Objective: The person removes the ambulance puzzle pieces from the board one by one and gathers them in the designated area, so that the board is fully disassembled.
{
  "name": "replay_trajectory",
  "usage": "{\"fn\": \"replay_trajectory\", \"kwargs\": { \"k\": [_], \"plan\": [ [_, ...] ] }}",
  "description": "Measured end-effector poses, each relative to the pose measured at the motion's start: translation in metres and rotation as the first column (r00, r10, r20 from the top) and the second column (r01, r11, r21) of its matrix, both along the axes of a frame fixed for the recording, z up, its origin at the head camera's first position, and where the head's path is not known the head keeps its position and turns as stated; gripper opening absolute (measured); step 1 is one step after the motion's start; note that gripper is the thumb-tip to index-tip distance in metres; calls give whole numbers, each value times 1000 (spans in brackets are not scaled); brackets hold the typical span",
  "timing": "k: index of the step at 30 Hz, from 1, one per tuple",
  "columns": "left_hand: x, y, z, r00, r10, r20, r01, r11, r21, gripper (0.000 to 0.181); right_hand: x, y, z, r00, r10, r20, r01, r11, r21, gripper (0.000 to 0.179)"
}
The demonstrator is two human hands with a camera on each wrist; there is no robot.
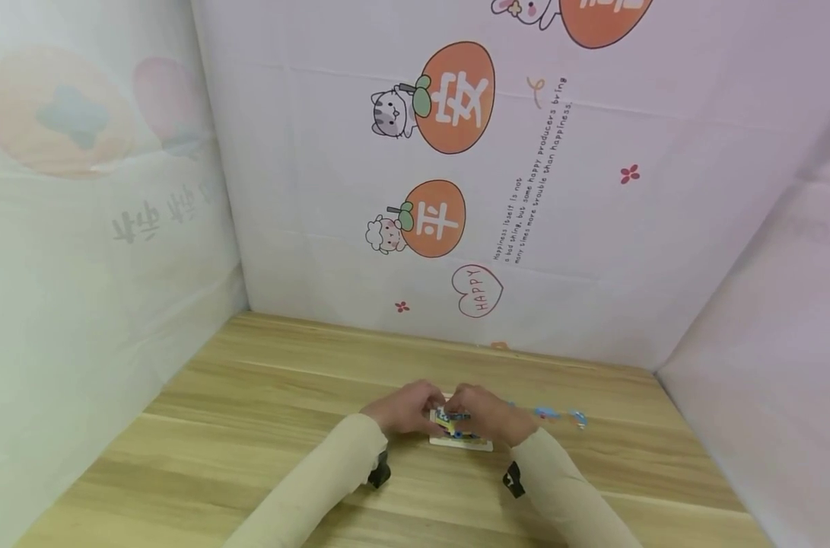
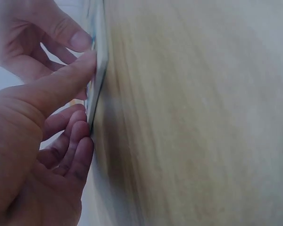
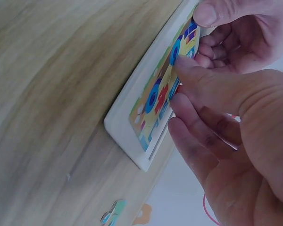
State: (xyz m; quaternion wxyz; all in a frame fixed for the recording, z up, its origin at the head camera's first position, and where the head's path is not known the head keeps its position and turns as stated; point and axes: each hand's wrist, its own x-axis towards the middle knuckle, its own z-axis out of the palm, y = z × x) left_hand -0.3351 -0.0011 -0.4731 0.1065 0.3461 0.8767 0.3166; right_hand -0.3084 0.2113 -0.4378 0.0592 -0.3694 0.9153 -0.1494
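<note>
A small jigsaw puzzle in a white-edged tray lies on the wooden table, its colourful picture showing yellow, blue and red parts. My left hand is at the tray's left end, thumb and curled fingers on its near and far sides. From the right, my right hand reaches over the picture. Its thumb touches the printed surface in the right wrist view, with curved fingers at the far side. Both hands cover much of the puzzle, and any loose piece between the right fingertips is hard to make out.
Loose blue puzzle pieces lie on the table right of the tray, another piece farther right. White printed sheets wall the table at the back and both sides.
</note>
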Motion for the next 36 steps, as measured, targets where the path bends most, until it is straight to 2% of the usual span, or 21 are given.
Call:
{"fn": "replay_trajectory", "kwargs": {
  "k": [7, 15, 20, 25, 28, 32, 36],
  "plan": [
    [-1, -1, 1, 1000, -1, 29, 1, 1000, 5, 49, -1, -4, -1, 1000, -9, -7, 9, 1000, -24, 14],
    [0, 0, 3, 998, 22, 52, -22, 1000, -11, 55, 1, 1, -4, 994, -95, 58, 98, 994, -56, 24],
    [1, 1, 4, 997, 40, 71, -39, 999, -23, 55, 0, 3, -6, 989, -115, 90, 124, 988, -95, 25],
    [2, 2, 4, 997, 43, 67, -42, 999, -22, 53, -3, 4, -7, 989, -113, 100, 127, 981, -149, 12],
    [2, 1, 4, 997, 40, 60, -39, 999, -20, 52, -5, 4, -6, 984, -117, 132, 141, 973, -182, 4],
    [2, 1, 4, 997, 41, 60, -40, 999, -23, 52, -7, 3, -5, 977, -131, 167, 163, 968, -193, 4],
    [0, 0, 2, 997, 46, 65, -44, 999, -27, 53, -10, 3, -3, 981, -117, 153, 148, 967, -209, 5]
  ]
}}
